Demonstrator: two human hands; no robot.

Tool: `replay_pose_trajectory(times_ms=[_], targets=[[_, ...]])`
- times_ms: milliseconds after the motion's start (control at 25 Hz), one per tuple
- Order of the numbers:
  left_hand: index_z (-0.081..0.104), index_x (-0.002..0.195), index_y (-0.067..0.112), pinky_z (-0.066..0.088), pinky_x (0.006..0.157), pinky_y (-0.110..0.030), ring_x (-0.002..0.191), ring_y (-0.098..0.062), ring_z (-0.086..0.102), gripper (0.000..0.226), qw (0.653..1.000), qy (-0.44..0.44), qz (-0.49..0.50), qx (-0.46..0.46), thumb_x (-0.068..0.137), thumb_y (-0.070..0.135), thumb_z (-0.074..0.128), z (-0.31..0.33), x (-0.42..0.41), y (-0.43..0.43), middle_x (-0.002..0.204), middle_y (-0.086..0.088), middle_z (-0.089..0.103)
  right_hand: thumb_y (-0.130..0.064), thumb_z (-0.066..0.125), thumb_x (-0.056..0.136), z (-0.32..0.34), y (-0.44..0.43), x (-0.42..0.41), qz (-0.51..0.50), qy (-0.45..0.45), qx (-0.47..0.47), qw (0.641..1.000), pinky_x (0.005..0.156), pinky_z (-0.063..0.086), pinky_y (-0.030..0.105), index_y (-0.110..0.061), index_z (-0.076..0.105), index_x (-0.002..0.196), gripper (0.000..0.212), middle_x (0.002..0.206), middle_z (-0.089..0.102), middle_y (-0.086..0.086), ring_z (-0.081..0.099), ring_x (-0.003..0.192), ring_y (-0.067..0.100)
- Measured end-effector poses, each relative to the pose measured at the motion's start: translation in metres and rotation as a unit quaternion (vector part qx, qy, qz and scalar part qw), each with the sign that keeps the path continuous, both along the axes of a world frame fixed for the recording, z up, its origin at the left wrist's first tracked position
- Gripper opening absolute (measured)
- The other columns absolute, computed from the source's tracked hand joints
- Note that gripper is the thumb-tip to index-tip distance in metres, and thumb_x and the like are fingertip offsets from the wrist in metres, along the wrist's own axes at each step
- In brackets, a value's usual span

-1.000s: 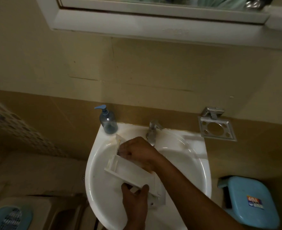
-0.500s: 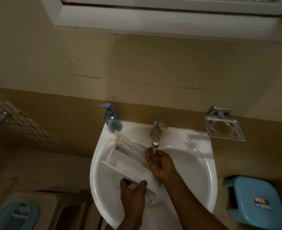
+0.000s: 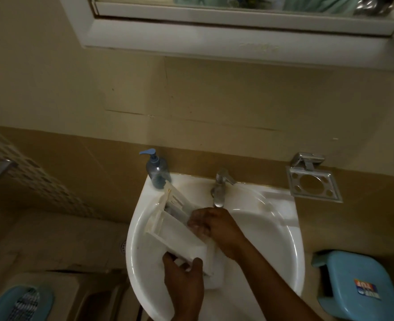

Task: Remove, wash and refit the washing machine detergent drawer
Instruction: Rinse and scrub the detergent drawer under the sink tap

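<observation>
The white detergent drawer [image 3: 179, 237] lies slanted in the white sink [image 3: 284, 242], its far end pointing up towards the soap bottle. My left hand [image 3: 184, 279] grips the drawer's near end from below. My right hand [image 3: 212, 224] rests on the drawer's right edge just under the chrome tap [image 3: 220, 188], fingers curled and wet-looking. Whether water runs from the tap is hard to tell.
A blue pump soap bottle [image 3: 157, 170] stands on the sink's back left rim. A metal holder [image 3: 313, 184] hangs on the wall to the right. A blue stool [image 3: 358, 286] stands at the lower right, a blue basket [image 3: 17, 304] at the lower left.
My right hand went from the drawer's top to under the tap, then back onto the drawer's right edge. The left hand kept its grip on the near end.
</observation>
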State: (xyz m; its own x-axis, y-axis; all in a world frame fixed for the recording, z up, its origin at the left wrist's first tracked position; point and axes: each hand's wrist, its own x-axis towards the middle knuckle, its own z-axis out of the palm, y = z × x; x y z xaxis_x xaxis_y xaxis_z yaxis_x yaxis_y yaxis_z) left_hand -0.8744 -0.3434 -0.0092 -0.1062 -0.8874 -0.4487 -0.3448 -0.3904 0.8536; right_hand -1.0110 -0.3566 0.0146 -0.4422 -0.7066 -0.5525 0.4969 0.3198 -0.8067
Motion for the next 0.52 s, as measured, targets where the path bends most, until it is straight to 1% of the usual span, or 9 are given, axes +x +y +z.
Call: replay_pose_trajectory(times_ms=[40,80,120,160,240,320,400,440,520], targets=[[0.045,0.118,0.024,0.056,0.071,-0.033,0.081,-0.018,0.064,0.058,1.000,0.000,0.002,-0.013,0.073,0.005,0.078,-0.002,0.000,-0.001,0.109,-0.003,0.062,-0.004,0.062,0.085,0.000,0.002,-0.004,0.049,0.081,0.027,0.995,0.088,0.058,0.039,-0.006,0.075,0.090,0.014,0.092,0.075,0.012,0.071,0.089,0.026],[0.045,0.121,0.025,0.054,0.075,-0.034,0.087,-0.022,0.064,0.061,1.000,-0.001,0.001,-0.026,0.073,0.004,0.077,-0.002,0.000,-0.001,0.110,0.001,0.059,-0.004,0.062,0.081,-0.004,0.006,-0.008,0.066,0.154,0.072,0.983,0.089,0.058,0.042,-0.012,0.075,0.086,0.016,0.094,0.075,0.011,0.071,0.091,0.026],[0.046,0.125,0.024,0.051,0.076,-0.033,0.091,-0.024,0.063,0.063,0.999,0.000,-0.001,-0.037,0.074,0.003,0.076,-0.001,-0.001,-0.001,0.110,0.004,0.057,-0.003,0.062,0.079,-0.013,0.011,-0.013,0.055,0.207,0.120,0.969,0.089,0.057,0.043,-0.015,0.075,0.085,0.019,0.098,0.074,0.011,0.071,0.093,0.026],[0.047,0.128,0.021,0.050,0.076,-0.031,0.094,-0.025,0.063,0.064,0.999,0.001,-0.004,-0.044,0.074,0.001,0.075,0.000,-0.001,-0.001,0.110,0.005,0.056,-0.001,0.061,0.081,-0.022,0.017,-0.017,0.036,0.237,0.167,0.956,0.090,0.057,0.042,-0.016,0.075,0.091,0.023,0.106,0.073,0.011,0.069,0.097,0.026],[0.049,0.127,0.020,0.049,0.075,-0.029,0.095,-0.025,0.063,0.062,0.999,0.006,-0.013,-0.050,0.074,0.000,0.074,-0.001,-0.002,0.000,0.110,0.002,0.059,0.000,0.057,0.086,-0.038,0.028,-0.021,0.043,0.255,0.206,0.944,0.098,0.052,0.038,-0.012,0.069,0.116,0.035,0.124,0.065,0.008,0.063,0.111,0.024],[0.049,0.122,0.022,0.048,0.071,-0.026,0.092,-0.025,0.064,0.060,0.998,0.018,-0.018,-0.055,0.073,-0.001,0.075,-0.004,-0.003,0.001,0.111,-0.001,0.061,0.003,0.050,0.087,-0.049,0.036,-0.021,0.077,0.244,0.183,0.949,0.103,0.047,0.034,-0.013,0.058,0.132,0.048,0.134,0.058,0.007,0.057,0.120,0.020],[0.048,0.120,0.025,0.049,0.070,-0.027,0.091,-0.025,0.064,0.063,0.998,0.034,-0.014,-0.055,0.072,-0.003,0.076,-0.007,-0.005,0.003,0.113,0.000,0.059,0.010,0.041,0.085,-0.044,0.037,-0.020,0.092,0.221,0.143,0.960,0.101,0.045,0.027,-0.017,0.051,0.139,0.062,0.136,0.054,0.002,0.052,0.123,0.013],[0.048,0.124,0.024,0.051,0.073,-0.029,0.093,-0.025,0.063,0.066,0.998,0.036,-0.017,-0.057,0.071,-0.003,0.077,-0.008,-0.006,0.005,0.116,0.001,0.057,0.013,0.038,0.082,-0.042,0.037,-0.021,0.097,0.219,0.133,0.962,0.099,0.044,0.024,-0.019,0.049,0.140,0.067,0.135,0.053,-0.001,0.050,0.124,0.011],[0.046,0.133,0.019,0.054,0.081,-0.037,0.100,-0.027,0.062,0.075,0.996,0.025,-0.030,-0.074,0.070,-0.003,0.079,-0.011,-0.006,0.008,0.121,0.002,0.053,0.017,0.035,0.079,-0.040,0.036,-0.026,0.090,0.196,0.115,0.970,0.091,0.047,0.023,-0.019,0.053,0.137,0.071,0.135,0.053,-0.001,0.048,0.125,0.011]])
